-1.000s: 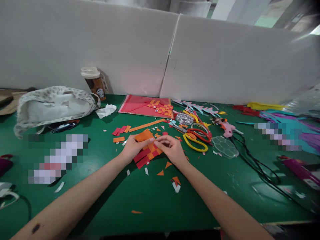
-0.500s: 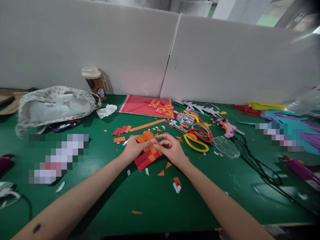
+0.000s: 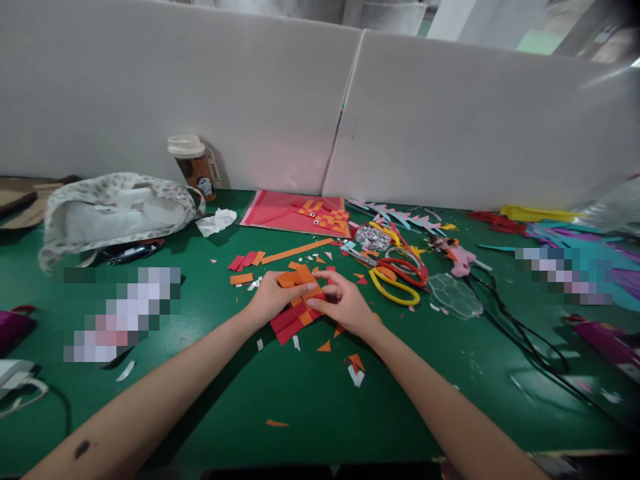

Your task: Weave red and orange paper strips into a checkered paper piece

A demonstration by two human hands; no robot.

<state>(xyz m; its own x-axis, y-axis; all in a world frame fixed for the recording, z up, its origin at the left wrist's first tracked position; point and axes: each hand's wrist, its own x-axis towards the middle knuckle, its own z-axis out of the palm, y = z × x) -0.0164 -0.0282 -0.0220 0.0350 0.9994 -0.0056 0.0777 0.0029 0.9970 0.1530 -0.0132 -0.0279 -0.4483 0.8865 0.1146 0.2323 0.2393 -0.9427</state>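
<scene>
A woven piece of red and orange paper strips (image 3: 296, 313) lies on the green table (image 3: 300, 393) in the middle. My left hand (image 3: 273, 298) pinches its orange strips from the left. My right hand (image 3: 343, 301) pinches the same piece from the right, fingers curled over its upper edge. The two hands nearly touch above the weave. Loose red and orange offcuts (image 3: 246, 261) lie just behind, and small triangles (image 3: 325, 346) lie in front.
Yellow scissors (image 3: 395, 288) and red scissors (image 3: 403, 265) lie right of my hands, with a pink glue gun (image 3: 457, 257) and black cable (image 3: 520, 333). A red sheet (image 3: 280, 212), a coffee cup (image 3: 193, 163), a cloth bag (image 3: 115, 210) and white partitions (image 3: 250, 100) stand behind.
Both hands have shifted slightly on the woven piece, and the orange strips are now folded down lower between the fingers. The view has drifted a little.
</scene>
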